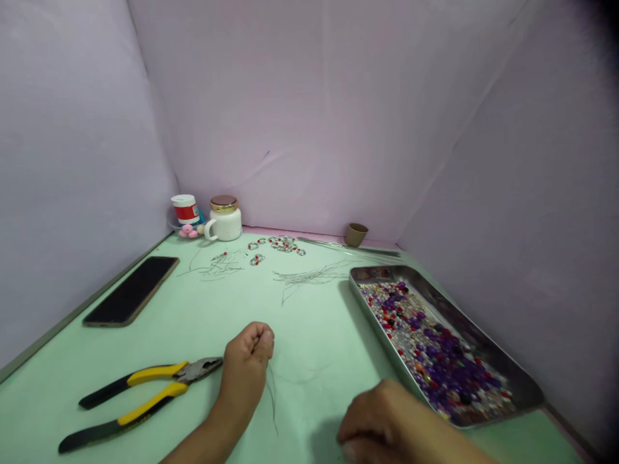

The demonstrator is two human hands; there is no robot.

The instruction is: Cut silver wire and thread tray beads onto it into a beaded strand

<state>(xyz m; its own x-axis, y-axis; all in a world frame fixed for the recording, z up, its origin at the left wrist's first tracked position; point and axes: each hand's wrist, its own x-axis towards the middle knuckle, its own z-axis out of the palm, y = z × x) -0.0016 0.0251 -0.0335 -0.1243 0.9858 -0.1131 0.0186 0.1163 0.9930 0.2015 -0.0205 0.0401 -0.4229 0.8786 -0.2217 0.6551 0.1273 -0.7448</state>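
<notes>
My left hand (246, 364) is closed in a pinch at the middle of the table, just right of the pliers' jaws. A thin dark wire (273, 403) hangs from its fingers toward the table's front. Black-and-yellow pliers (152, 390) lie with handles spread, their jaws close to my left wrist. My right hand (374, 419) is at the front, left of the bead tray, slightly blurred with its fingers curled inward. What it holds, if anything, is hidden. The metal tray (488, 328) holds many loose purple, red, white and clear beads (430, 348).
A phone (133, 290) lies at left. Loose wires (312, 276) and more wire pieces (217, 265) spread across the back, near red-and-clear beaded rings (283, 243). Behind are a lidded white mug (227, 223), a red-and-white tub (186, 209) and a brown cup (356, 235). Pale walls enclose the table.
</notes>
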